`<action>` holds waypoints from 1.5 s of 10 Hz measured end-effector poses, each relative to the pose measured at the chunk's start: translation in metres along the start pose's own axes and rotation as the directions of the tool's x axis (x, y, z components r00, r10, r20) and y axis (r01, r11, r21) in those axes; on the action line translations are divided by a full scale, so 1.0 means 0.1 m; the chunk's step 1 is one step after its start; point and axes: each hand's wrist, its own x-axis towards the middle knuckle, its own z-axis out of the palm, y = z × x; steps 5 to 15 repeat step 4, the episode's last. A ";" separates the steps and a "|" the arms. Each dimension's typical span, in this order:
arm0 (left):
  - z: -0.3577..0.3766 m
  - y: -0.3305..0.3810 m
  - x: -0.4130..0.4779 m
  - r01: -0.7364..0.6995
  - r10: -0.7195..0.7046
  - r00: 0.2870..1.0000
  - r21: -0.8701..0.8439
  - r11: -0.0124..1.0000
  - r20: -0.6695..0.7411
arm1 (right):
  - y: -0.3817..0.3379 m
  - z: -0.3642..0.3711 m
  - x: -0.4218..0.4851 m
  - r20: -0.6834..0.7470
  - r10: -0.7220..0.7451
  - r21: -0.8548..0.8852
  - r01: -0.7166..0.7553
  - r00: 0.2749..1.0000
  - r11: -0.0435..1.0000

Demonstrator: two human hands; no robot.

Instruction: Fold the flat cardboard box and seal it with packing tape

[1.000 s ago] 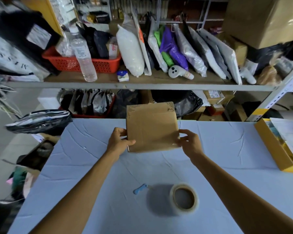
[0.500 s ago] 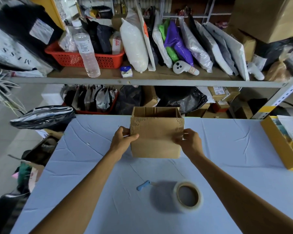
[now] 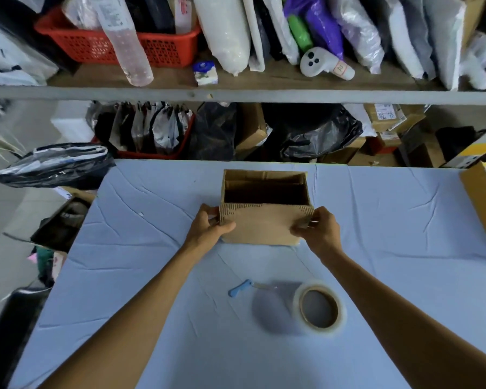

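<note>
So we've got the cardboard box standing opened up on the counter, open top up. Left grip is curled round its near-left corner, and right grip is pinching the near-right one. The tape roll sits nearer us, with a small blue-handled tool just beside it.

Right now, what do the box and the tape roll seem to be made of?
Box: brown corrugated cardboard, matte; fluting shows along its near top edge. Tape roll: translucent, glossy film, probably plastic; brown inner core, likely cardboard.
</note>
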 end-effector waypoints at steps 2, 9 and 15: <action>0.00 -0.08 0.00 -0.003 0.004 0.999 0.024 1.000 -0.046 | 0.05 0.01 0.01 0.001 -0.021 0.006 0.021 1.000 1.000; -0.07 0.08 -0.10 -0.011 0.001 0.999 0.303 0.953 0.033 | -0.07 -0.09 -0.05 0.041 -0.024 -0.091 0.027 0.999 0.995; -0.07 0.08 -0.10 -0.011 0.001 0.999 0.303 0.953 0.033 | -0.07 -0.09 -0.05 0.041 -0.024 -0.091 0.027 0.999 0.995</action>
